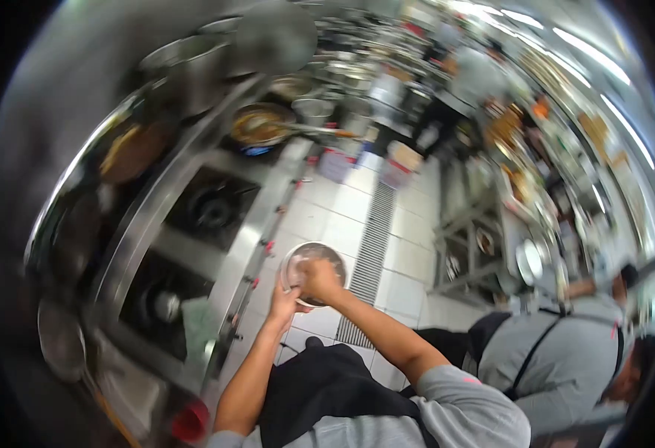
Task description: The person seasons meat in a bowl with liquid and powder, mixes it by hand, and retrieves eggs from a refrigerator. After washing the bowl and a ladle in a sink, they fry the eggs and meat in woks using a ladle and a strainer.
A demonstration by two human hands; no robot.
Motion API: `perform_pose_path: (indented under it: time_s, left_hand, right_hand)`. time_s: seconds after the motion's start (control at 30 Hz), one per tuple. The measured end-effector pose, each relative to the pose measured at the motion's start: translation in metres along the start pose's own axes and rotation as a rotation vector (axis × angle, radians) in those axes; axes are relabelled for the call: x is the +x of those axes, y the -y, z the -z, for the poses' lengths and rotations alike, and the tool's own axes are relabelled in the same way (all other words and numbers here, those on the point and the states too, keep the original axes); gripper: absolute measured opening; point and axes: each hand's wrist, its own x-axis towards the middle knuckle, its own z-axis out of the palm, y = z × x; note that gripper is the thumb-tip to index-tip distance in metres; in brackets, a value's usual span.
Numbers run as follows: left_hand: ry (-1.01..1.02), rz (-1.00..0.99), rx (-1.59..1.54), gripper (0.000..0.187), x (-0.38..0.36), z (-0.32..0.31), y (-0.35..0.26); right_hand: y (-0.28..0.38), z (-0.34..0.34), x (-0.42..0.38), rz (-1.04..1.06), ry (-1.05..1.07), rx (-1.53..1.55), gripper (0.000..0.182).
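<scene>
head view: the left hand [285, 303] clasps the bowl [333, 256] mid-air above the tiled floor [402, 290], presumably steadying it for the right hand [320, 279] inside it. that hand's fingers look curled, but blur means i cannot tell whether they pinch anything.

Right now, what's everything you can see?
Metal bowl: one, silvery, centre
Stove: one, grey, left
Heated pan: one, brownish contents, stove's far end
Flame: one, blue, under the pan
Cloth: one, green, stove's near end
Container: one, red, bottom left
Tubs: two, pale, floor ahead
Grate: one, grey, floor
Tiles: many, white, floor
Ceiling lights: several, white, upper right
Co-workers: at least two, grey tops, right
Distant cookware: count unclear (blurred), silvery, top
Left hand: one, bare, holding the bowl
Right hand: one, bare, at bowl's opening
</scene>
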Motion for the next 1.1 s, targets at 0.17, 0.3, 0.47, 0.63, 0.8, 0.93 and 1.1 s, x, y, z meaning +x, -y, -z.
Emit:
perform_pose_path:
  time_s: [0.17,0.3,0.47,0.63,0.8,0.93,1.1]
  left_hand:
    - [0.027,0.041,0.074,0.062,0.011,0.005,-0.001]
    - [0.048,-0.036,0.140,0.061,0.011,-0.001,-0.001]
    - [0.019,-0.170,0.162,0.071,0.010,-0.010,0.011]
    - [0.091,-0.104,0.103,0.073,0.010,-0.025,0.014]
    - [0.207,-0.036,0.316,0.061,0.009,-0.044,-0.002]
    - [0.159,0.036,0.133,0.062,0.034,-0.034,0.011]
    - [0.184,0.083,0.124,0.062,0.038,-0.027,0.007]
  right_hand:
    - [-0.008,-0.012,-0.001,0.045,-0.128,-0.079,0.018]
    - [0.007,0.035,-0.016,-0.007,0.052,-0.091,0.040]
    - [-0.021,0.004,-0.024,-0.092,-0.364,0.014,0.065]
    - [-0.031,-0.009,-0.020,-0.254,-0.293,0.364,0.054]
    - [-0.034,0.017,-0.024,-0.381,-0.289,0.136,0.045]
    - [-0.043,0.017,-0.010,-0.211,-0.311,-0.206,0.056]
    - [-0.037,0.064,-0.012,-0.033,0.116,0.005,0.058]
